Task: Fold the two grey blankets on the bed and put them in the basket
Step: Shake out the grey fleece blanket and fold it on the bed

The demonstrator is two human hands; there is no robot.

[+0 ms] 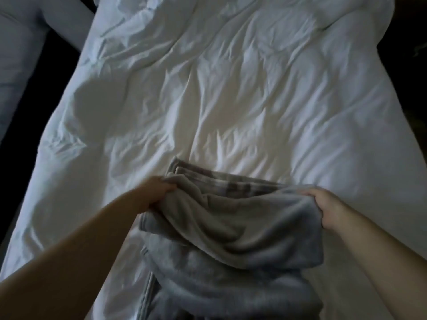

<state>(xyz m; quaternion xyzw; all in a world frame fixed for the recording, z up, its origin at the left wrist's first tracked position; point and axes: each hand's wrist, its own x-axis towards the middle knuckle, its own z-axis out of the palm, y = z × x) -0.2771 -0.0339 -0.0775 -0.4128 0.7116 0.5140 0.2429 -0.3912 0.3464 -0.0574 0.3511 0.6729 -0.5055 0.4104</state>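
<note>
Presently: grey blanket (231, 239) bunched at lower centre of frame, near portion trailing off bottom edge. Left hand (159, 192) clenched on its left top corner, right hand (323, 209) clenched on right top corner; cloth sags between, apparently held taut-ish to square edges for next fold. Just beyond hands, folded blanket (208, 179) lies flat in neat layers, judged finished. Rumpled white duvet (231, 88) fills mid and upper frame. Pillow (23, 42) upper left. Basket not in view.
</note>
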